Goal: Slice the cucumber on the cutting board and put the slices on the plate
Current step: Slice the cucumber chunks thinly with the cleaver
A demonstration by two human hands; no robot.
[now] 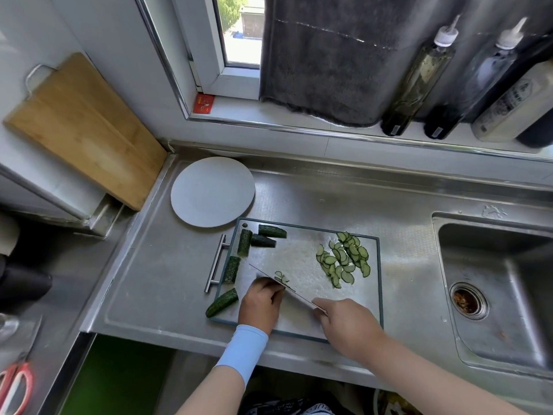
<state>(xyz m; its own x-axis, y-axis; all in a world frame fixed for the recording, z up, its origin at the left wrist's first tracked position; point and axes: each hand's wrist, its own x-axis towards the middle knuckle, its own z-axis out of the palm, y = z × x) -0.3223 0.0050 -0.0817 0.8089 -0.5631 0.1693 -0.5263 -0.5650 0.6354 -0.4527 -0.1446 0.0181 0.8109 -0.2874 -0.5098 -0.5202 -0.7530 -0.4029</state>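
A steel cutting board [302,253] with a dark rim lies on the counter. Several dark green cucumber pieces [244,242] lie along its left side, and one piece [222,302] hangs over the front left corner. A pile of thin cucumber slices [344,259] sits at the right. My right hand [344,324] grips the handle of a knife [287,287], whose blade slants across the board's front. My left hand [261,304] has curled fingers against the blade's left side; a cucumber piece under them is mostly hidden. A few fresh slices [281,276] lie by the blade. The white plate [212,191] is bare.
A sink [493,295] with a drain lies to the right. A wooden board [80,127] leans on the left wall. Bottles [419,76] stand on the window sill beside a dark towel [329,55]. Red scissors [16,387] lie at the lower left.
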